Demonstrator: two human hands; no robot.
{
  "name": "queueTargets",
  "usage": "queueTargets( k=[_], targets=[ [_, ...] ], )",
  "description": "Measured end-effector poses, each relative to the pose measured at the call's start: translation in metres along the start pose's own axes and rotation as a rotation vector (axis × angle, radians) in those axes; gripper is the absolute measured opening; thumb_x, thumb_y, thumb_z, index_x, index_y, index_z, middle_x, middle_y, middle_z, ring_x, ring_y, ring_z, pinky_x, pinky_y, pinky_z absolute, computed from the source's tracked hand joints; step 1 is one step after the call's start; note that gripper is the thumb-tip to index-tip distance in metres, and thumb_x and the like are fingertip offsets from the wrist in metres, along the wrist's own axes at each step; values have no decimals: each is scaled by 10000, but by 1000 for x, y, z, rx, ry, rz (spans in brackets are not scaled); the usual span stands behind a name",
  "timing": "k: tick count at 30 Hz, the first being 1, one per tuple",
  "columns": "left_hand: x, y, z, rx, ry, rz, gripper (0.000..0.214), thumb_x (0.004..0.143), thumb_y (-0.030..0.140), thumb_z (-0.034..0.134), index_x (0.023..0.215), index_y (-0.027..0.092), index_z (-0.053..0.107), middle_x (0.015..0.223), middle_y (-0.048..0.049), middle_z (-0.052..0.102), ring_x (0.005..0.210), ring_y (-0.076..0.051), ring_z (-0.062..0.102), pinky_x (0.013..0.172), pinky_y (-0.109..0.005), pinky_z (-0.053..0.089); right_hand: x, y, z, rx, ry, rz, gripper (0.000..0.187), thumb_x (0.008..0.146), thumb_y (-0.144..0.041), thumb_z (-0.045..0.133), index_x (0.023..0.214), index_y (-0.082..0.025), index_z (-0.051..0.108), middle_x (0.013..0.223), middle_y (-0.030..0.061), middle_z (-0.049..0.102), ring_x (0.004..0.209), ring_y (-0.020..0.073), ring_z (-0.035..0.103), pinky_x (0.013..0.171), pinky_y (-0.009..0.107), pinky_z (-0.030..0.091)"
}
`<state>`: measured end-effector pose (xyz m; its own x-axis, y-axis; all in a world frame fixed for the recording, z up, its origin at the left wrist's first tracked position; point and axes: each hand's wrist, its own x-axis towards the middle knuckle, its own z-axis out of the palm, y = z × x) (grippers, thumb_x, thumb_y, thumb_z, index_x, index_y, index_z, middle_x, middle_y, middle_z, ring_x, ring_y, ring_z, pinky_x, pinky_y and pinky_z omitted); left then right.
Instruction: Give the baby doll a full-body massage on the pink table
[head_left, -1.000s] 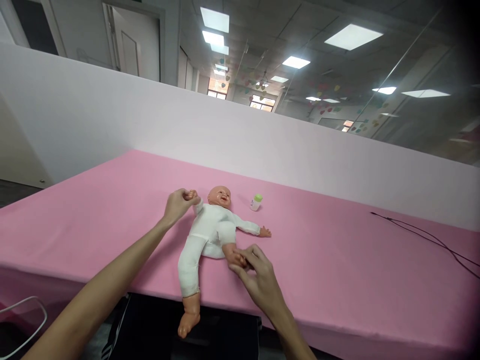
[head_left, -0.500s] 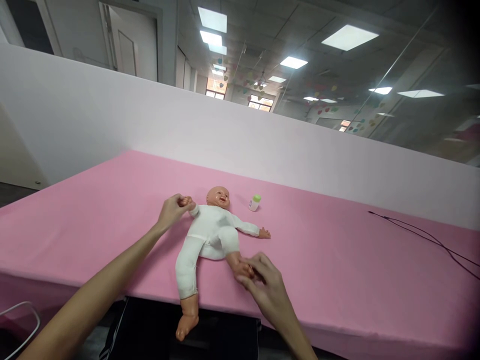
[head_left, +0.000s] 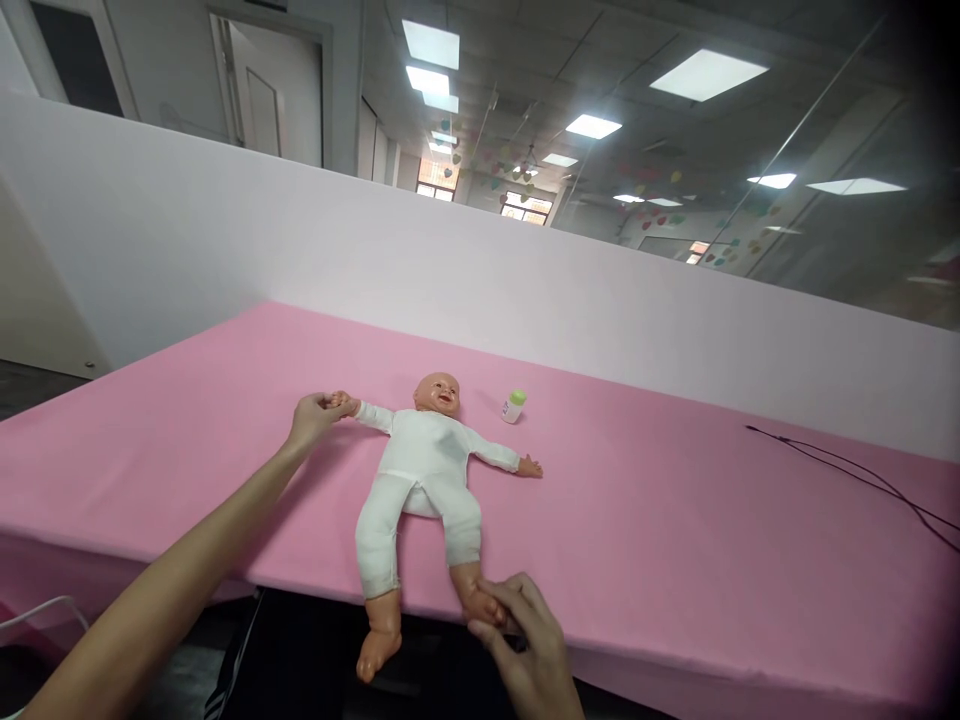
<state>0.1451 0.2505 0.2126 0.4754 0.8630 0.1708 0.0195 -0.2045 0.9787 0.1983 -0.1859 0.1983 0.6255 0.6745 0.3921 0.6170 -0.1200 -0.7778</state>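
Observation:
A plastic baby doll [head_left: 424, 470] in a white long-sleeved suit lies on its back on the pink-covered table [head_left: 187, 470], head away from me. My left hand [head_left: 315, 418] is shut around the doll's outstretched hand at the left. My right hand [head_left: 521, 630] grips the doll's foot at the table's near edge, its fingers covering part of the foot. The doll's other foot hangs over that edge. A small bottle with a green cap [head_left: 513, 406] stands just right of the doll's head, out of reach of both hands.
A thin black cable [head_left: 855, 480] lies on the cloth at the right. A white partition [head_left: 450, 290] runs along the table's far side. A dark object [head_left: 375, 650] sits below the near edge, and a white wire loop [head_left: 45, 612] shows at lower left.
My left hand has moved left, drawing the doll's arm straight out. My right hand has moved toward me, straightening the doll's bent leg toward the table edge.

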Motion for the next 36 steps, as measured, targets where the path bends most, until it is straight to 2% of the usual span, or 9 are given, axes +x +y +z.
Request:
queueTargets(
  k=[5,9,12,16,21,26,29,31,36],
  targets=[
    [-19,31,45,-15,-132,199,404,664,483,862,694,183,593,691,8,624,671,-154,581,632,-268,447,74,-25,-3,-29,-31,10,202,883,-264,717,1080,-252,760,874,22,536,759,185,583,691,302,544],
    [-38,29,78,57,-290,238,373,692,468,842,712,176,610,699,1,635,660,-154,573,617,-269,431,120,-9,23,-81,-28,1,208,850,-217,719,1053,-197,757,873,24,534,738,186,569,722,342,543],
    [-40,22,88,81,-358,228,372,684,453,848,694,175,600,683,-1,622,647,-153,558,599,-271,414,130,4,36,-95,-15,-7,217,834,-194,716,1048,-178,750,897,36,550,773,201,580,758,364,542],
    [-32,18,71,5,-351,211,407,673,461,861,669,184,562,658,6,584,610,-139,536,567,-269,401,109,-2,21,-50,-25,18,236,884,-261,698,1109,-204,738,915,34,537,774,194,574,731,338,533],
    [-17,6,17,23,-175,119,445,642,461,876,647,200,515,628,21,545,585,-139,531,542,-266,407,49,-17,-19,-67,-140,78,208,920,-269,659,1115,-253,729,903,24,518,779,183,565,714,298,511],
    [-14,-15,-17,79,-94,-77,452,567,512,886,604,183,579,599,3,574,583,-158,540,550,-277,401,1,-1,-18,-72,-272,192,207,895,-218,647,1076,-253,743,871,15,521,714,163,559,669,275,496],
    [-15,-17,-20,18,-67,-155,445,542,538,887,618,165,656,620,-24,610,598,-160,528,552,-280,400,-8,8,-9,-56,-230,219,191,893,-230,655,1060,-248,745,871,17,526,719,165,563,669,275,500],
    [-14,-10,-17,-15,-46,-136,428,562,531,886,618,169,664,641,-28,619,602,-154,518,549,-277,398,-3,6,-9,-46,-177,191,175,896,-255,671,1054,-250,746,871,20,530,736,171,566,674,277,505],
    [-5,30,15,-44,-26,31,395,622,475,872,602,187,603,608,-2,574,585,-141,505,566,-276,412,44,-21,-21,-46,-59,41,218,905,-295,693,1114,-262,747,883,27,535,777,188,574,696,297,515]
  ],
)
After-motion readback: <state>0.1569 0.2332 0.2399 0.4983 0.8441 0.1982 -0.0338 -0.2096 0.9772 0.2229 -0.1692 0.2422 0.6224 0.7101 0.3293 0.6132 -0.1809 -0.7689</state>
